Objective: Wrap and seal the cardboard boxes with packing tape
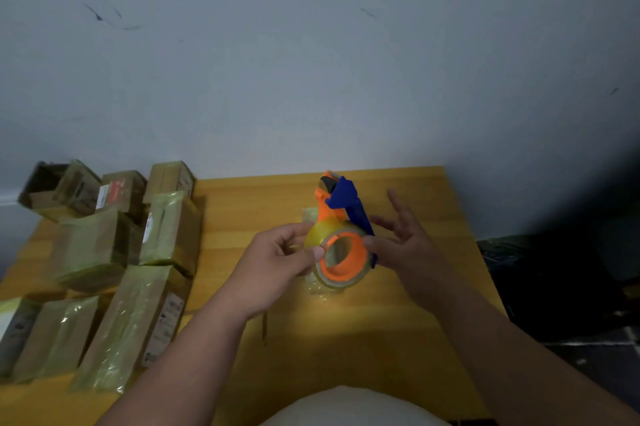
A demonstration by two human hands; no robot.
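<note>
An orange and blue tape dispenser with a roll of clear yellowish packing tape is held above the middle of the wooden table. My left hand pinches the roll's left rim, thumb at the orange core. My right hand supports the dispenser's blue side with its thumb near the core, the fingers spread and mostly straight. Several cardboard boxes wrapped in tape lie in a pile on the table's left part.
A grey wall rises right behind the table's far edge. To the right of the table lies dark floor with dim clutter. A scrap of clear tape film lies on the table under the roll.
</note>
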